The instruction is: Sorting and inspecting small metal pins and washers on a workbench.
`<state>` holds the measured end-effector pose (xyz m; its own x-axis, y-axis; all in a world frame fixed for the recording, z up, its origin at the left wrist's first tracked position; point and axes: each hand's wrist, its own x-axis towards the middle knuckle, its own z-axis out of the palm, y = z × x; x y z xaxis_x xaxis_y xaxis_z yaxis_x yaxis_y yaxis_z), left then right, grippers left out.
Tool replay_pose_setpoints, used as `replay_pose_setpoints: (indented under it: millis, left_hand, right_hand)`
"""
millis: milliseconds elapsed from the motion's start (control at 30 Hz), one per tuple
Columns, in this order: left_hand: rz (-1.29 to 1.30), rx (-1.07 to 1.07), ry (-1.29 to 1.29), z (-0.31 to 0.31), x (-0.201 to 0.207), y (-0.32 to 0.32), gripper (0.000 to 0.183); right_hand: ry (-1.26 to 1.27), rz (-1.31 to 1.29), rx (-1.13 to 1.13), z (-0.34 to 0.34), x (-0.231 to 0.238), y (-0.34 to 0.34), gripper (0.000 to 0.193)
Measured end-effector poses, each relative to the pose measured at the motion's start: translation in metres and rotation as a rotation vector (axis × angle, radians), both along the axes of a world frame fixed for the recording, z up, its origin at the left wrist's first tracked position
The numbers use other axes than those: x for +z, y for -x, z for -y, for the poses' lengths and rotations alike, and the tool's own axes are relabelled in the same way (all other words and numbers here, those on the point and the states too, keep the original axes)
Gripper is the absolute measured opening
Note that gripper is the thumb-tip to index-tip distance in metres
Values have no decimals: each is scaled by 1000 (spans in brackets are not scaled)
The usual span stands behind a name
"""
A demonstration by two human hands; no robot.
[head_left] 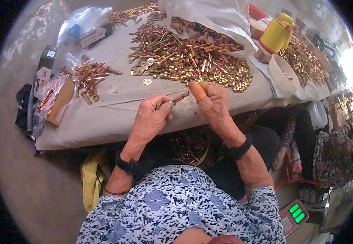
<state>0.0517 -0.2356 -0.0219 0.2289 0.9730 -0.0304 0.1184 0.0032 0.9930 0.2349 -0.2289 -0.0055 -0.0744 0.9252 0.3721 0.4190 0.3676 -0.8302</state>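
In my left hand (151, 114) is a brass-coloured sleeve anchor bolt (179, 98), pinched between thumb and fingers and tilted up to the right. My right hand (214, 105) is close to the bolt's far end, with orange bands round a finger. Its fingertips are pressed together, and whatever they hold is hidden. Just beyond my hands lies a heap of small brass nuts (229, 77). Several flat washers (146, 81) sit at the heap's left side. Behind them is a large pile of loose bolts (156, 42).
Left on the cloth-covered table (103, 122) are a bolt cluster (92, 79) and an open carton (61, 101). A white sack (213, 16) lies behind the pile. To the right stand a yellow jug (277, 34) and white bowl (282, 75). Another person (335, 158) sits at right.
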Motion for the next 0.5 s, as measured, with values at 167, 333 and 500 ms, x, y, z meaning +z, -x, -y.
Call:
replay_pose_setpoints:
  millis: [167,333,500]
  left_hand:
    - [100,-20,51,0,4,-1,15]
    - [83,-30,43,0,2,2,15]
    - [172,-55,101,0,6,5,15]
  right_hand:
    - [-413,-232,-51,-10,-9,13,22]
    - [-92,-81,72,-2,-2,1,13]
    - [48,-308,87,-4,-6,-4,10]
